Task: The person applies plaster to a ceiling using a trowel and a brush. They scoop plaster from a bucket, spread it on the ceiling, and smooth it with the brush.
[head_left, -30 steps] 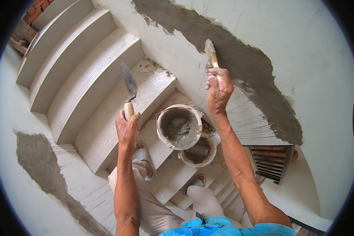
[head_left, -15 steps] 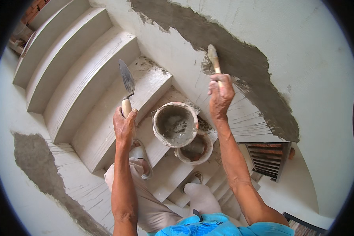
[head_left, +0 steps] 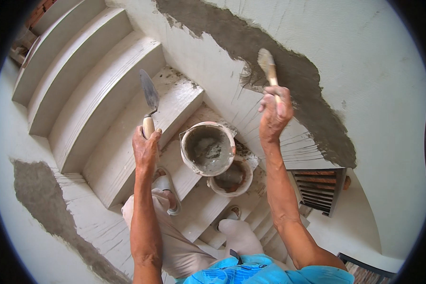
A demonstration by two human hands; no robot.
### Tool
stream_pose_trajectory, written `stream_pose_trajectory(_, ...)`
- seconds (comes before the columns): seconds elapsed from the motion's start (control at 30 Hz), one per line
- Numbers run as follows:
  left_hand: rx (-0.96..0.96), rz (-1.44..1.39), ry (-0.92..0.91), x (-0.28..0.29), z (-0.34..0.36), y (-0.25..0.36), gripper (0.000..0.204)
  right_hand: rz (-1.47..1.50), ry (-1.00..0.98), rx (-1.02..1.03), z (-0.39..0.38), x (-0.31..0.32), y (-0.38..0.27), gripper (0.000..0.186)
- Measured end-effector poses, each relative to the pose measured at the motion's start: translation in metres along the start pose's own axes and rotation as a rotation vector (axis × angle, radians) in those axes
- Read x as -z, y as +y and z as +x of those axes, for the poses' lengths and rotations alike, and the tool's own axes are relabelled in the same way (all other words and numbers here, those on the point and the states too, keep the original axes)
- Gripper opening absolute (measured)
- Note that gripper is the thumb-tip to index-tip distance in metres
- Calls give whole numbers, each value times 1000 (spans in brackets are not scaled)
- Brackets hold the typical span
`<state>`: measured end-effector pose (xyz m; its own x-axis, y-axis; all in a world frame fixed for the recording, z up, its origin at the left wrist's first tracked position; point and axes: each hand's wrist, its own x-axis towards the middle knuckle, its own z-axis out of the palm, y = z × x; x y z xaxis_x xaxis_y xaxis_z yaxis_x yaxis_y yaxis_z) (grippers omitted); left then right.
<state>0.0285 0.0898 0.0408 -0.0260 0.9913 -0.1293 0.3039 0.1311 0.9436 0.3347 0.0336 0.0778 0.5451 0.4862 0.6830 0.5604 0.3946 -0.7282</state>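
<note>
My left hand (head_left: 146,149) is closed round the wooden handle of a pointed trowel (head_left: 149,91), its grey blade angled up over the stair steps. In my right hand (head_left: 275,113) is a brush (head_left: 267,64) with a pale handle, gripped with the bristles upward. Those bristles are over the band of dark wet mortar (head_left: 298,78) on the right wall; whether they touch it is hard to tell. Between my arms stands a bucket (head_left: 208,148) with grey, watery mix inside. A second bucket (head_left: 244,185) sits partly hidden behind it, its inside stained dark and reddish.
Curved pale steps (head_left: 104,94) rise to the upper left, and more steps descend below the buckets. Another grey mortar patch (head_left: 42,199) covers the left wall. A dark slatted railing (head_left: 319,187) is at the lower right. My sandalled feet (head_left: 168,189) are on the steps.
My right hand and the brush have moved to the right across the mortar band. The trowel stays in my left hand, and the whole view has shifted slightly.
</note>
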Motion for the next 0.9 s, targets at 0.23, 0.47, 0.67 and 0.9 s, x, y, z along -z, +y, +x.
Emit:
stream_pose_trajectory(0.23,0,-6,18,6,4,-1,31,-4,109,97,-31,30,-30,10)
stream_pose_trajectory(0.47,-17,20,-22,-1,0,5,31,265,-123,-123,26,-42,-8,7)
stream_pose_trajectory(0.67,-4,41,-21,3,1,5,32,99,17,15,20,-10,-12,9)
stream_pose_trajectory(0.9,-9,22,-14,-1,2,4,31,31,-11,82,-8,-10,-32,7)
